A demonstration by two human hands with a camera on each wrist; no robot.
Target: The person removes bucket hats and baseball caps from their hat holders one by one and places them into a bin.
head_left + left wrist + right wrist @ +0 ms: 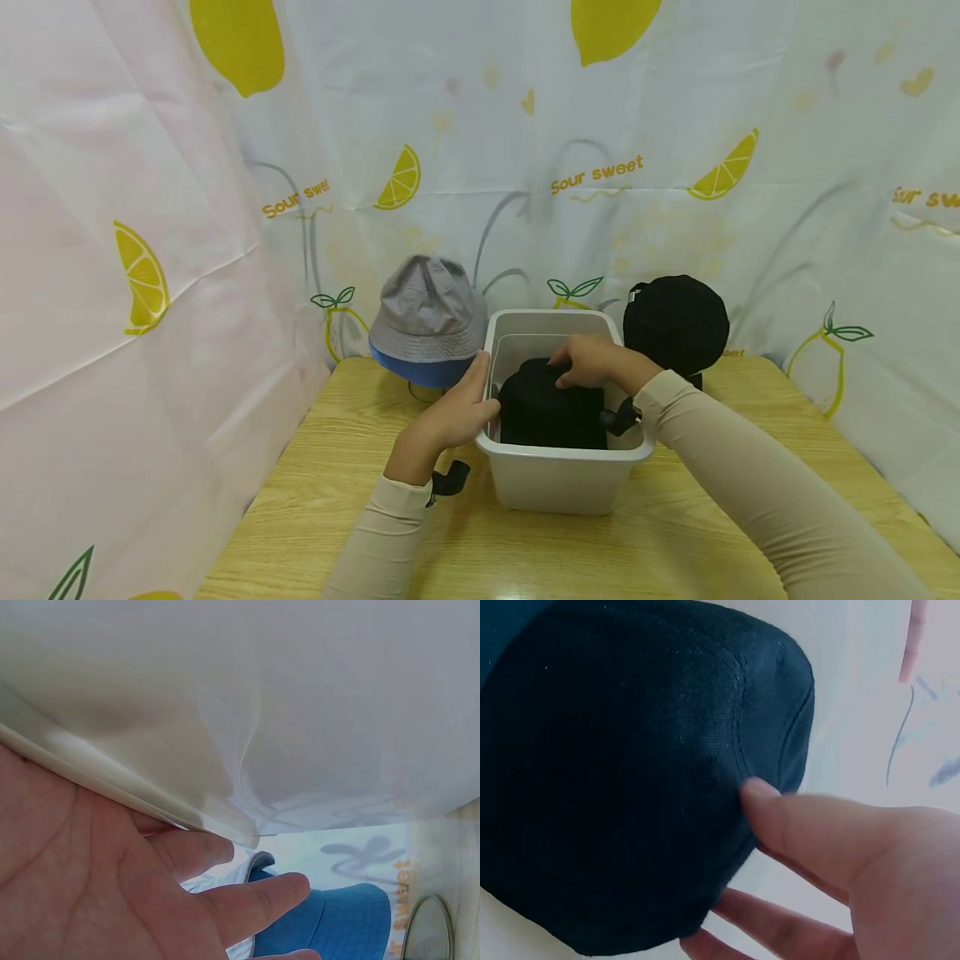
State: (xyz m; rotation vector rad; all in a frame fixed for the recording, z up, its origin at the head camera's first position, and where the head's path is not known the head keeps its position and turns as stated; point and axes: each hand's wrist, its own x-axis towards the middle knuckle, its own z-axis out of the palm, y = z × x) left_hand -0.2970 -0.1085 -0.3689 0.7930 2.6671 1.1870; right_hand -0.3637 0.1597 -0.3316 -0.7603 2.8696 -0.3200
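Note:
A black cap [551,408] lies in a light grey plastic bin [555,479], its stitched crown filling much of the right wrist view. My right hand [596,360] reaches into the bin and pinches the cap's edge, the thumb on the fabric and the fingers at the edge, partly hidden. At the bin's left rim, my left hand [450,414] rests against the wall. Its thumb lies at the rim, and its fingers extend along the outside, apart from one another, in the left wrist view. A grey bucket hat [427,308] with a blue underside stands close beyond those fingers.
Behind the bin's right side, another black hat [675,323] sits raised on a stand. A thin wire base [422,393] shows under the bucket hat. The wooden table [360,433] meets lemon-print cloth [465,108] at the back and sides.

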